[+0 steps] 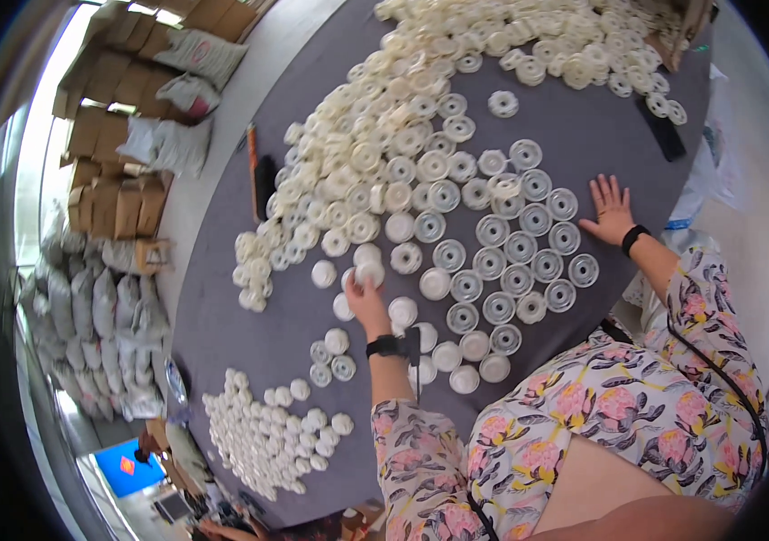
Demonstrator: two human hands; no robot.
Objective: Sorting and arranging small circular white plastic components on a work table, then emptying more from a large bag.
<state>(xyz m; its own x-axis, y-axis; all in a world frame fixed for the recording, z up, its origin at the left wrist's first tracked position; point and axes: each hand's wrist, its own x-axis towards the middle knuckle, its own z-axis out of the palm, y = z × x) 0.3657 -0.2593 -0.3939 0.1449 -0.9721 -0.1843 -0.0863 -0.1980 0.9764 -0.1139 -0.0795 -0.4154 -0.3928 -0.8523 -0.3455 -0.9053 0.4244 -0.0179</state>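
My left hand (368, 299) is closed round the edge of a white round plastic part (369, 273), over the middle of the grey table (285, 335). Similar white discs lie beside it. My right hand (613, 214) rests palm down on the table with its fingers spread, holding nothing. Next to it are rows of clear ring-shaped plastic parts (534, 218), laid flat. Several white smooth discs (464, 379) continue these rows toward my body.
A large heap of cream plastic rings (375, 135) covers the table's far side. A pile of white parts (267, 437) lies at the near left. A black phone-like object (661, 131) is at the right edge, and a brush with an orange handle (254, 171) lies left. Sacks (109, 311) and cartons stand beyond.
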